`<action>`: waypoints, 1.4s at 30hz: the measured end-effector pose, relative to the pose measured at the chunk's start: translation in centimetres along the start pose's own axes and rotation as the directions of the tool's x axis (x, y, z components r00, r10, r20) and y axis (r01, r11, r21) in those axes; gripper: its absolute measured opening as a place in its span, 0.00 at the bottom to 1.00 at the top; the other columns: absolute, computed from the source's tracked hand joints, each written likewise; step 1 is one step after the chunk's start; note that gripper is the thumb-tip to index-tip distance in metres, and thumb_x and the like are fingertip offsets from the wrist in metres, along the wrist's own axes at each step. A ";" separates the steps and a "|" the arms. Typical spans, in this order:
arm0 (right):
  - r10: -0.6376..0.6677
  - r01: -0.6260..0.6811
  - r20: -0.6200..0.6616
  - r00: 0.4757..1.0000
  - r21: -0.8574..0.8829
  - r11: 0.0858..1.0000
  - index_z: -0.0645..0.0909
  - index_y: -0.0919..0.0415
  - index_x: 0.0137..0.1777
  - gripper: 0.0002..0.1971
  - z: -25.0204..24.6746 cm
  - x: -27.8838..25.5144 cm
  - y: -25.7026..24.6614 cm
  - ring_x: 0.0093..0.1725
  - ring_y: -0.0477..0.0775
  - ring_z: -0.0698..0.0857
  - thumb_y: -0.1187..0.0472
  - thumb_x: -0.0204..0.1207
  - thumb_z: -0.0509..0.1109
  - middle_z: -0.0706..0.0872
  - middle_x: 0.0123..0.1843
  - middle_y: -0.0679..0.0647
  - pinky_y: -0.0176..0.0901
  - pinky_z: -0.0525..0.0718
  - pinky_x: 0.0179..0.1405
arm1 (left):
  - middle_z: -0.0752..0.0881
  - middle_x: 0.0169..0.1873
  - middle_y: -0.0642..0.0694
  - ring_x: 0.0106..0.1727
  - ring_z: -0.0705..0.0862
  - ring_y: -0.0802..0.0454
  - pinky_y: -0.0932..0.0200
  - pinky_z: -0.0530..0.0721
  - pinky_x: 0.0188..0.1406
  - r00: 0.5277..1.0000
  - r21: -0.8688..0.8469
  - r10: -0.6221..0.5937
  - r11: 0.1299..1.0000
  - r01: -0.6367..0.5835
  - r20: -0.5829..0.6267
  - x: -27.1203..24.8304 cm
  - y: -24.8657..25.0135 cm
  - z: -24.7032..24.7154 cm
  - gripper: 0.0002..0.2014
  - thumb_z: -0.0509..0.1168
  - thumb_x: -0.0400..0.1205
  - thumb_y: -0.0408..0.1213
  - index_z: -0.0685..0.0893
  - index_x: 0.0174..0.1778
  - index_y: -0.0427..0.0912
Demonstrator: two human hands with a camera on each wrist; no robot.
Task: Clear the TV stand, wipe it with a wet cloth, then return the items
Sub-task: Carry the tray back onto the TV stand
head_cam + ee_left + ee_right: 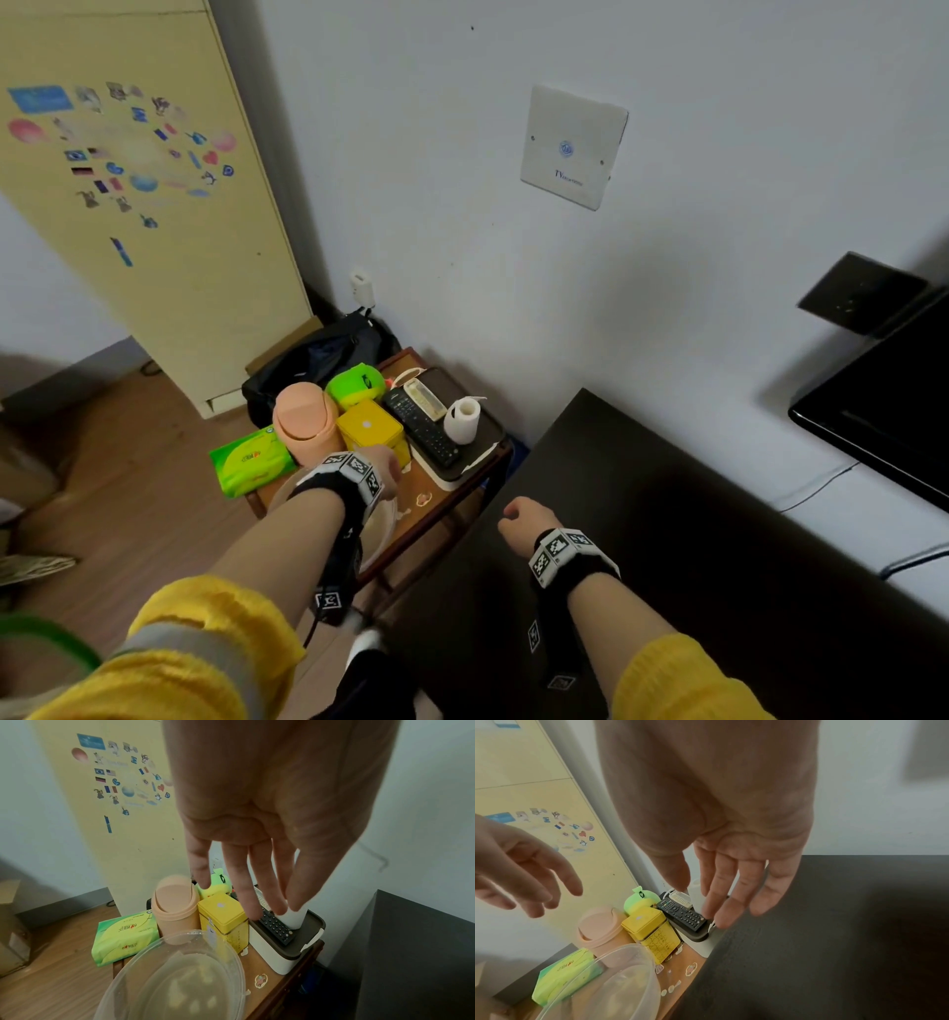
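Two empty hands, left hand (384,468) over crowded side table (434,509), clear bowl (180,973)

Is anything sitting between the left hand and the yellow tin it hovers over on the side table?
Nothing visible. The left hand hangs open above the yellow tin, with only air between. The peach bin stands close beside the tin, not over it.

Left hand (386,468), right hand (519,520), fingers loose

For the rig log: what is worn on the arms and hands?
Both arms wear yellow sleeves pushed up the forearm, the left with a grey band. Each wrist carries a black strap with black-and-white square markers. A black cable hangs under the left wrist. Left hand and right hand are bare.
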State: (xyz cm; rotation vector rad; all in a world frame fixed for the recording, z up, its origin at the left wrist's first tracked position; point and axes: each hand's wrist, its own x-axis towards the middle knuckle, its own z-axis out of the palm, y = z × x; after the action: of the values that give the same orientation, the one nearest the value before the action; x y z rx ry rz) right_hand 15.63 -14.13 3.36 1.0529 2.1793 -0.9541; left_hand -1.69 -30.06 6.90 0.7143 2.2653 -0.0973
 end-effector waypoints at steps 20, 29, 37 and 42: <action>0.334 -0.312 -0.021 0.942 0.306 0.900 0.75 0.67 0.62 0.16 0.8 18.9 -7.6 0.62 0.64 0.81 0.56 0.84 0.55 0.81 0.65 0.64 0.43 0.74 0.50 | 0.77 0.68 0.40 0.64 0.80 0.38 0.47 0.82 0.57 0.981 0.141 0.138 0.983 -0.119 -0.134 25.5 -3.8 -6.4 0.21 0.60 0.79 0.44 0.72 0.68 0.44; 0.456 -0.421 0.034 0.889 0.450 0.787 0.70 0.68 0.68 0.20 4.8 24.2 -6.6 0.62 0.67 0.81 0.53 0.83 0.56 0.79 0.65 0.66 0.53 0.81 0.60 | 0.73 0.72 0.43 0.72 0.69 0.41 0.45 0.68 0.68 0.951 0.236 0.112 0.971 -0.043 -0.287 31.9 -5.8 -4.5 0.29 0.59 0.78 0.48 0.64 0.77 0.47; 0.492 -0.394 0.014 0.871 0.618 0.680 0.65 0.65 0.69 0.19 6.5 25.8 -6.3 0.59 0.69 0.82 0.58 0.82 0.59 0.82 0.61 0.66 0.51 0.78 0.55 | 0.74 0.73 0.40 0.75 0.70 0.39 0.41 0.61 0.73 0.989 0.175 0.015 0.985 0.012 -0.149 34.2 -5.9 -3.6 0.34 0.57 0.80 0.51 0.54 0.80 0.46; 0.523 -0.359 -0.045 0.851 0.677 0.642 0.67 0.67 0.60 0.12 7.2 27.5 -5.6 0.55 0.70 0.83 0.62 0.81 0.59 0.82 0.54 0.64 0.55 0.83 0.51 | 0.75 0.71 0.40 0.73 0.74 0.40 0.39 0.56 0.76 0.993 0.035 -0.056 0.998 0.060 -0.106 35.9 -5.0 -3.8 0.31 0.57 0.81 0.50 0.55 0.79 0.46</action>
State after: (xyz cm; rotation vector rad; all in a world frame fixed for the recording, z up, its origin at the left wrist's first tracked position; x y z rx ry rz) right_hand -3.08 -10.12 -18.44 2.0230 1.5990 -1.4325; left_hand -27.07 -16.49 -15.54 0.6882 2.3905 -0.1339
